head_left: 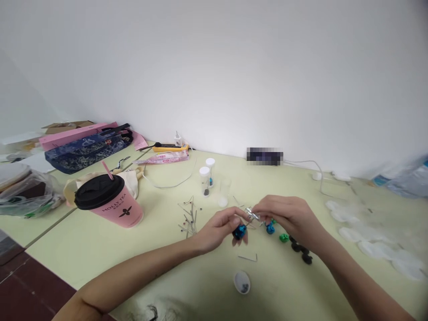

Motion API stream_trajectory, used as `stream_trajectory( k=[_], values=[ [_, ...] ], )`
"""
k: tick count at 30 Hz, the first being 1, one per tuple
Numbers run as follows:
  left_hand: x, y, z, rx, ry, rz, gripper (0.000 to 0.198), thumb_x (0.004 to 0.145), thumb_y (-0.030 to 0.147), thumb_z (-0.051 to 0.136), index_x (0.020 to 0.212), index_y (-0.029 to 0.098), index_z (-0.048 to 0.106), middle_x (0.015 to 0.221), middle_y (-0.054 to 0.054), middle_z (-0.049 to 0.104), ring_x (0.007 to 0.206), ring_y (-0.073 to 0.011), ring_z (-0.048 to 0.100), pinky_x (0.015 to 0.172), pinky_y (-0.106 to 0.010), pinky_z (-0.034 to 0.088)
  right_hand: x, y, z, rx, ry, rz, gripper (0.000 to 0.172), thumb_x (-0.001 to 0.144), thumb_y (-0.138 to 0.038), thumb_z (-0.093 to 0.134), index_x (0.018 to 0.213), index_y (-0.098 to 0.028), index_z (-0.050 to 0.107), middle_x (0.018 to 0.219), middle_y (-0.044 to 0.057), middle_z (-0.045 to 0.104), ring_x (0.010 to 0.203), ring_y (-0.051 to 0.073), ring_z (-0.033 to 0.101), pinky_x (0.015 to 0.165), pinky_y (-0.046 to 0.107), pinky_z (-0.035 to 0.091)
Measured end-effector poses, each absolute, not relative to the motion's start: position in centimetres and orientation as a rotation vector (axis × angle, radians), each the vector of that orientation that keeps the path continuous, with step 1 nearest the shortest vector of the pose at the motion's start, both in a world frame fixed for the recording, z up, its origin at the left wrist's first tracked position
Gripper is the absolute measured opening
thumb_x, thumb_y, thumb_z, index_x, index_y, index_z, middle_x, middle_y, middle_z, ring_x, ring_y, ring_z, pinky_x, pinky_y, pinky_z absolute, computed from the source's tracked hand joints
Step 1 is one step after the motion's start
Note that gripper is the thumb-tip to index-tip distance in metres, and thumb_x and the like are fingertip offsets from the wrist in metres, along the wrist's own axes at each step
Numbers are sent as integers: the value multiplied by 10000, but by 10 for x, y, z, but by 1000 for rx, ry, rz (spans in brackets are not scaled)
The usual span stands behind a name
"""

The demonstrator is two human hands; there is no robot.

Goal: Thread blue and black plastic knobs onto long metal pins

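Observation:
My left hand [219, 225] is closed around a shiny metallic blue ball-like piece [239, 232], with a thin metal rod rising from it. My right hand [289, 218] pinches a small silver piece [252, 214] near the rod's upper end. What exactly the silver piece is, I cannot make out. Beside my right hand lie another blue piece [270, 228], a green one [284, 238] and several black ones [306, 258]. An L-shaped hex key [248, 258] rests in front of my hands. Nearer still is a small white dish [237, 280] with little grey parts inside.
Thin metal rods [189, 220] are scattered left of my hands. White-capped clear tubes [204, 180] and a lidless clear tube [224, 191] stand behind. A pink drink cup [115, 207] is on the left, clear-white lids [374, 245] on the right. A wall [214, 80] bounds the table's back.

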State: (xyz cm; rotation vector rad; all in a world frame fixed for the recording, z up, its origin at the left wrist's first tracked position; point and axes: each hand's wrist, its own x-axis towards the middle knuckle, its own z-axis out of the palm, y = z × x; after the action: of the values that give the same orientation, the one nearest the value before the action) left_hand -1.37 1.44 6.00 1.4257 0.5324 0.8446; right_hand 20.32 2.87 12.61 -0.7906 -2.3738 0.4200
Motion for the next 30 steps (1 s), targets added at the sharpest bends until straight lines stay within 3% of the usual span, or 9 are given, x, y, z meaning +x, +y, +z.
stream_trajectory(
  k=[3, 5, 7, 10, 13, 17, 21, 30],
  values=[
    [-22, 33, 74, 1937, 963, 1287, 264, 935, 370, 424, 1065, 189, 566, 1019, -97, 609, 899, -192, 562, 830, -342, 434, 215, 24, 132, -861, -2394, 111, 227, 910, -88, 448, 944, -195, 646, 746, 13, 634, 616, 111, 573, 553, 225, 422],
    [-23, 47, 82, 2126, 1107, 1533, 261, 910, 332, 483, 1138, 208, 511, 1138, -109, 569, 1018, -214, 544, 892, -375, 432, 221, 20, 136, -910, -2327, -17, 238, 901, -74, 449, 971, -197, 641, 738, 7, 636, 605, 106, 575, 547, 218, 424],
    [-21, 59, 86, 2216, 1194, 1547, 384, 889, 316, 524, 1247, 216, 427, 1293, -131, 490, 1209, -247, 458, 1000, -422, 377, 226, 16, 139, -958, -2234, -83, 252, 906, -77, 453, 1009, -210, 640, 706, -7, 627, 588, 102, 578, 549, 214, 435],
    [-12, 69, 84, 2155, 1281, 1276, 696, 845, 344, 589, 1411, 244, 196, 1463, -155, 329, 1339, -296, 331, 1051, -486, 326, 232, 11, 141, -1025, -2133, -87, 255, 917, -99, 473, 1055, -232, 641, 689, -21, 619, 584, 100, 591, 564, 217, 457],
    [-7, 72, 75, 1975, 1285, 1111, 762, 824, 320, 616, 1419, 256, 144, 1440, -177, 371, 1319, -317, 371, 1022, -515, 348, 233, 8, 143, -1067, -2101, -42, 253, 925, -117, 482, 1067, -243, 648, 702, -27, 630, 572, 96, 600, 553, 224, 471],
    [-7, 74, 58, 1791, 1164, 1200, 453, 870, 242, 547, 1268, 223, 331, 1303, -152, 514, 1182, -239, 528, 976, -435, 419, 226, 6, 146, -1057, -1920, -2, 192, 919, -142, 527, 1013, -238, 665, 706, -36, 660, 588, 94, 635, 605, 232, 521],
    [-4, 67, 54, 1861, 1099, 1203, 258, 869, 240, 571, 1103, 214, 467, 1157, -94, 616, 1113, -209, 570, 956, -382, 436, 217, 6, 143, -1066, -1737, 32, 166, 906, -135, 558, 991, -224, 668, 717, -35, 681, 602, 93, 668, 640, 225, 555],
    [-5, 31, 94, 2375, 888, 1272, 415, 860, 325, 594, 1246, 211, 492, 998, -67, 633, 914, -168, 589, 813, -300, 484, 207, 1, 131, -1014, -1832, 32, 263, 905, -64, 512, 1065, -224, 646, 795, -23, 691, 658, 84, 671, 679, 207, 544]
  ],
)
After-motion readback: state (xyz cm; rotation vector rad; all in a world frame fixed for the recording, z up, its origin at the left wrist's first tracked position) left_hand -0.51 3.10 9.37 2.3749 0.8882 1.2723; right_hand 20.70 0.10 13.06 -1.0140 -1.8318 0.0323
